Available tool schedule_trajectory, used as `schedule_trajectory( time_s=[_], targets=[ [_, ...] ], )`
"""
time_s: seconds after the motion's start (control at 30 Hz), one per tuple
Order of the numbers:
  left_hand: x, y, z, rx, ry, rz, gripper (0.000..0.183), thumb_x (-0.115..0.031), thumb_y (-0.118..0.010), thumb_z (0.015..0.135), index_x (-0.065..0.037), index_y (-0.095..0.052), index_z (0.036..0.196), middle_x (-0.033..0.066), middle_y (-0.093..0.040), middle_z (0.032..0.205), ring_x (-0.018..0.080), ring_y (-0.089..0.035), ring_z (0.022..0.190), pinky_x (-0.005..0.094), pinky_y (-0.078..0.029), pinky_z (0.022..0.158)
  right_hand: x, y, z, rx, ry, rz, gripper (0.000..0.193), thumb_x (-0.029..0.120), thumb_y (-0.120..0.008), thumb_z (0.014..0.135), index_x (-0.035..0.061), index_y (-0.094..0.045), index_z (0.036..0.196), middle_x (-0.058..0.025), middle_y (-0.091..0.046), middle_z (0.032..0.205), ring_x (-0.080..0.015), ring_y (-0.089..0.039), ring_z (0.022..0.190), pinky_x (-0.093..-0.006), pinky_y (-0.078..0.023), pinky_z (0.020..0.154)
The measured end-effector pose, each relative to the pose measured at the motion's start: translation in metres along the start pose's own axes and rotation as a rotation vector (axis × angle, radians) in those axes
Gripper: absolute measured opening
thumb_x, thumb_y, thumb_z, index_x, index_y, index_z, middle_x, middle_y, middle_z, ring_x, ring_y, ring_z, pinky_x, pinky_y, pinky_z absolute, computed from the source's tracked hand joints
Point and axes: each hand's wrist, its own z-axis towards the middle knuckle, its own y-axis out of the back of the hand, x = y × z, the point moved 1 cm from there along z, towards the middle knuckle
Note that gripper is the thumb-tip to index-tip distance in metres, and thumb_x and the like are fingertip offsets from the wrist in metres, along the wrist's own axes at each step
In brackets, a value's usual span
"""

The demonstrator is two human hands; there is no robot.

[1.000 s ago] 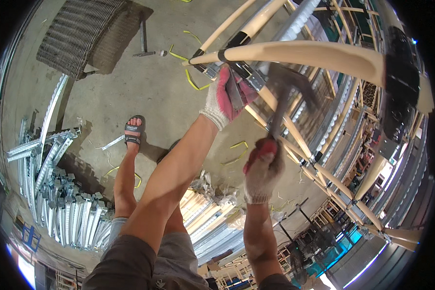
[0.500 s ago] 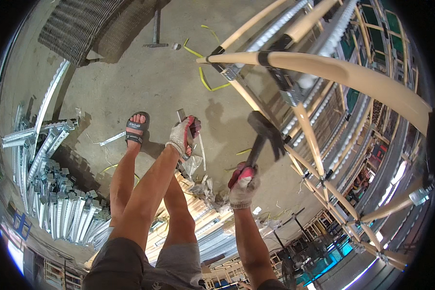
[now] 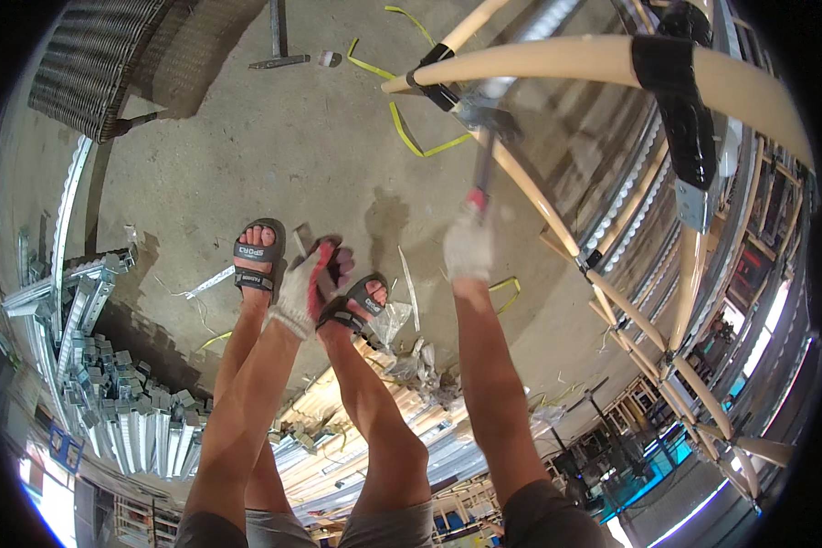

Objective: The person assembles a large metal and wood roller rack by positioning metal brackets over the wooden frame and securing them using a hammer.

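Observation:
My right hand (image 3: 470, 245), in a white and red work glove, grips a hammer (image 3: 486, 163) by its handle. Motion smears the hand and the hammer's head, which is up at a metal bracket near the corner of a frame of beige pipes (image 3: 530, 192). I cannot tell whether the head touches the frame. Lower and to the left, my left hand (image 3: 306, 281), gloved alike, is closed around a small flat grey metal piece (image 3: 301, 235) whose end pokes out above the fingers. Black joint fittings (image 3: 674, 100) join the pipes.
Galvanized metal bars (image 3: 146, 429) lie piled at the left. A dark woven wicker piece (image 3: 96, 68) and another hammer (image 3: 279, 62) rest on the concrete floor at upper left. Yellow strapping (image 3: 406, 132) and crumpled plastic (image 3: 420, 365) are scattered about. My sandalled feet are between them.
My right hand has swung the hammer up and away, to the frame's corner. My left hand has dropped slightly lower and to the left, still holding the metal piece. The view has shifted.

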Motion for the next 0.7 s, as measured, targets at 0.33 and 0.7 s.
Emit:
schedule_trajectory(
  time_s=[0.33,0.7],
  targets=[
    [0.038,0.093,-0.107,-0.317,0.030,0.146,0.041,-0.035,-0.065,0.094,-0.007,-0.057,0.122,0.0057,-0.066,0.102,0.0180,-0.064,0.088,0.0308,-0.050,0.074,0.071,-0.029,-0.040,0.001,0.066,-0.124,0.022,0.027,-0.049,0.098,0.0076,-0.057,0.105,-0.0064,-0.057,0.072,-0.0176,-0.057,0.062,-0.0316,-0.045,0.054],
    [0.022,0.083,-0.117,-0.289,0.030,0.159,0.041,-0.037,-0.068,0.091,-0.009,-0.058,0.119,0.0045,-0.066,0.099,0.0194,-0.064,0.089,0.0327,-0.051,0.077,0.070,-0.039,-0.032,-0.095,-0.007,-0.075,0.028,0.028,-0.053,0.094,0.0018,-0.056,0.102,-0.0263,-0.062,0.089,-0.0449,-0.061,0.081,-0.0509,-0.048,0.071]
  ],
)
